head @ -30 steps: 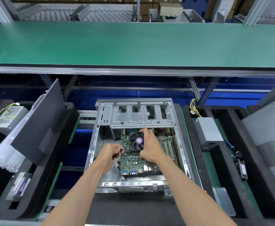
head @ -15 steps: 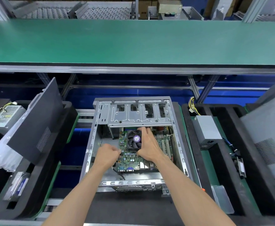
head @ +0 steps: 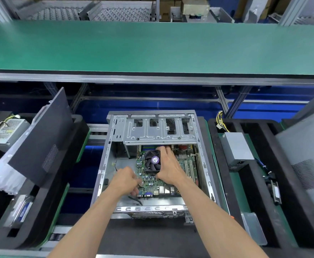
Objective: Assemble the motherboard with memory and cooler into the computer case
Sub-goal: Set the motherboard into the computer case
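Observation:
An open grey computer case (head: 104,164) lies flat in front of me, its drive cage (head: 159,133) at the far end. Inside it sits a green motherboard (head: 187,164) carrying a black cooler fan (head: 151,162) with a purple hub. My right hand (head: 169,168) grips the cooler from its right side, thumb at the near corner and fingers over the far edge. My left hand (head: 127,180) is closed on the board's near-left edge. Green memory sticks (head: 148,147) peek out just below the drive cage.
Black foam trays flank the case. The left one (head: 40,211) holds a dark side panel (head: 39,146), a power supply (head: 7,133) and a drive (head: 21,211). The right one (head: 258,202) holds a grey power supply (head: 238,148). A green conveyor belt (head: 152,47) runs beyond.
Both hands and the motherboard have shifted slightly deeper into the case, toward the drive cage. The grips look the same.

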Motion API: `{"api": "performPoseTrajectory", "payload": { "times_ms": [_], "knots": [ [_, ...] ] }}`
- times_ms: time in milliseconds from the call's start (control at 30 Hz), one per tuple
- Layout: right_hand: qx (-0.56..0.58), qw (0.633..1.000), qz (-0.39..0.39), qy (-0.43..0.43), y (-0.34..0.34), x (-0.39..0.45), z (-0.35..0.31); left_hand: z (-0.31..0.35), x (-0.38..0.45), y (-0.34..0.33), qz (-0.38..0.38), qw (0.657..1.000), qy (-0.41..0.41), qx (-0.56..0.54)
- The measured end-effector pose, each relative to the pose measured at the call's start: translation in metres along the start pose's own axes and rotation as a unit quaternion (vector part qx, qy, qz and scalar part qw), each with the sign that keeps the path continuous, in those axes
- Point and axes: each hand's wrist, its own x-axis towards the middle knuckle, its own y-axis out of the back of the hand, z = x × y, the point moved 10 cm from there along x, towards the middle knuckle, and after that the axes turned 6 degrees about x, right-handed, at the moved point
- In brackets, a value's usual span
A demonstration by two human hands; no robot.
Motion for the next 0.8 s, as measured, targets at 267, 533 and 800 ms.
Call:
{"api": "performPoseTrajectory", "payload": {
  "times_ms": [267, 533, 800],
  "knots": [
    [-0.013, 1.000, -0.010, 0.001, -0.004, 0.000, 0.001, 0.001, 0.003, -0.008, -0.026, 0.998, -0.037, 0.035],
    [-0.024, 1.000, -0.011, -0.004, -0.008, 0.004, 0.001, 0.006, 0.006, 0.007, 0.035, 0.993, -0.040, 0.102],
    [-0.056, 0.998, -0.027, -0.009, -0.015, 0.010, 0.006, 0.000, 0.012, 0.002, 0.034, 0.988, -0.012, 0.153]
  ]
}}
